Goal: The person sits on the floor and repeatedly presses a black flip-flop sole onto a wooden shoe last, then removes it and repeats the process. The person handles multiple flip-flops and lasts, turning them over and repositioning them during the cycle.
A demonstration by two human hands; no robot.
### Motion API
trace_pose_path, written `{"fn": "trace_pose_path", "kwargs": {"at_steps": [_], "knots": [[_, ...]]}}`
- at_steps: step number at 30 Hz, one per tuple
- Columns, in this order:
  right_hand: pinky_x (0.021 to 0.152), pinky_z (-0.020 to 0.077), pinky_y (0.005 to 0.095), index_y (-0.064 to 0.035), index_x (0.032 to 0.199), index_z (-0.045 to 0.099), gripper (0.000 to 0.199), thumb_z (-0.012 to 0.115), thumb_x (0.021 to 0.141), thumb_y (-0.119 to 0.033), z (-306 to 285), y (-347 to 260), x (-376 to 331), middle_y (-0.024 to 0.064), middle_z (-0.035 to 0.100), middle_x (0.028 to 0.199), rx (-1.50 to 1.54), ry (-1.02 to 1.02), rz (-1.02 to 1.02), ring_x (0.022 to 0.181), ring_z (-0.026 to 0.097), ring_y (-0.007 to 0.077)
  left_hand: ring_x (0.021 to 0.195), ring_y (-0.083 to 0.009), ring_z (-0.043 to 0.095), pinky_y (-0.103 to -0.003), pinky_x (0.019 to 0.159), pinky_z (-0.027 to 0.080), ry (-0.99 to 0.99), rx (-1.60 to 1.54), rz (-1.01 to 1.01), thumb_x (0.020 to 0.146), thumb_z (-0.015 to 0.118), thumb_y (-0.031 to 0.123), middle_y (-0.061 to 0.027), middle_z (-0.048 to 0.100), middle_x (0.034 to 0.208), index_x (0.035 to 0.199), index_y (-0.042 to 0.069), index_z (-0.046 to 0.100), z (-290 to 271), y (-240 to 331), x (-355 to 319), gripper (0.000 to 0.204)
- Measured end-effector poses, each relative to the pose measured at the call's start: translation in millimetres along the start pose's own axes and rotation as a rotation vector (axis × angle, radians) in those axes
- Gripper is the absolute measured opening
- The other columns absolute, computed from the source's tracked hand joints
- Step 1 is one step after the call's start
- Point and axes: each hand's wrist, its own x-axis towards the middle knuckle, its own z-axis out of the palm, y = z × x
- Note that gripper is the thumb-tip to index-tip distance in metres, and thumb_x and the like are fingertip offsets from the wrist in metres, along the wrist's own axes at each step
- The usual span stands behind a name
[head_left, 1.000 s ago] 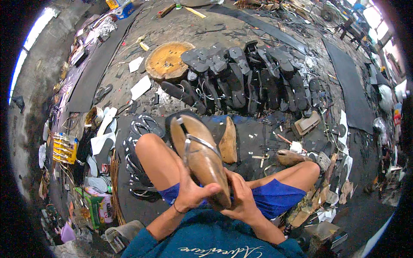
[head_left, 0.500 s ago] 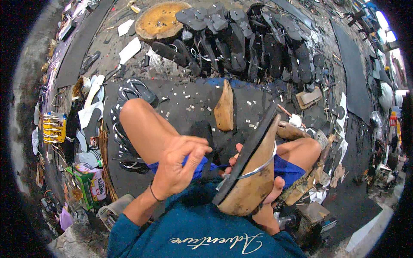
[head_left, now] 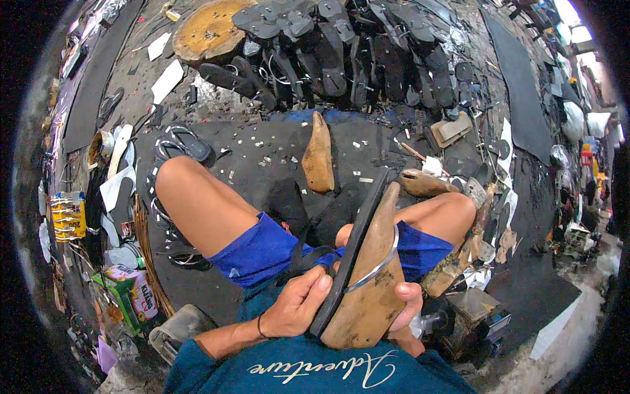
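Note:
A brown wooden shoe last (head_left: 364, 308) stands tilted before my chest, with a black sandal sole (head_left: 348, 259) along its left side. Around the last runs a thin silver strap (head_left: 375, 276). My right hand (head_left: 405, 306) grips the last from the right, its thumb on the wood and other fingers hidden behind. At the sole's lower left edge, my left hand (head_left: 300, 303) is closed, thumb on top and fingertips pressed to the sole; whether they pinch a strap end there is hidden. A second wooden last (head_left: 319, 157) lies on the dark mat ahead.
Black sandals (head_left: 335, 59) are heaped at the back, beside a round wooden block (head_left: 210, 29). Another wooden last (head_left: 423, 182) lies by my right knee. More strapped sandals (head_left: 184, 144) line my left side. A green box (head_left: 121, 299) and a yellow pack (head_left: 67, 217) stand farther left.
My left hand has come down and right, from apart in the air to the sole's edge. The last is a little more upright in my right hand. The whole view has shifted slightly.

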Motion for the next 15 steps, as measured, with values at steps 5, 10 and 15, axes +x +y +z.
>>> {"fn": "trace_pose_path", "kwargs": {"at_steps": [5,10,15], "knots": [[0.104,0.0459,0.0515,0.0050,0.142,0.043,0.079,0.058,0.076,-0.037,4.5,0.3,-1.6,0.0248,0.060,0.131,0.036,-0.046,-0.029,0.115,0.061,0.0404,0.064,-0.0083,0.032,-0.030,0.056,0.031,-0.022,0.007,-0.046,0.108,0.043,0.020,0.0002,0.030,0.071,0.087,0.005,0.044,-3.2,-3.0,-9.2,0.026],[0.104,0.0457,0.0536,0.0022,0.146,0.039,0.078,0.057,0.078,-0.032,7.4,0.7,1.4,0.0242,0.057,0.134,0.097,-0.173,0.014,0.116,0.060,0.0411,0.064,-0.0082,0.030,-0.029,0.056,0.030,0.006,0.023,0.015,0.106,0.044,0.017,0.0006,0.029,0.072,0.087,0.005,0.043,-5.5,2.9,-13.5,0.023],[0.105,0.0453,0.0533,0.0010,0.149,0.035,0.082,0.058,0.076,-0.030,16.4,0.4,5.6,0.0241,0.056,0.136,0.139,-0.263,0.016,0.120,0.059,0.0402,0.066,-0.0087,0.033,-0.029,0.058,0.031,0.044,-0.044,-0.080,0.105,0.044,0.015,0.0001,0.032,0.074,0.084,0.004,0.044,-3.3,6.5,-22.5,0.023]]}}
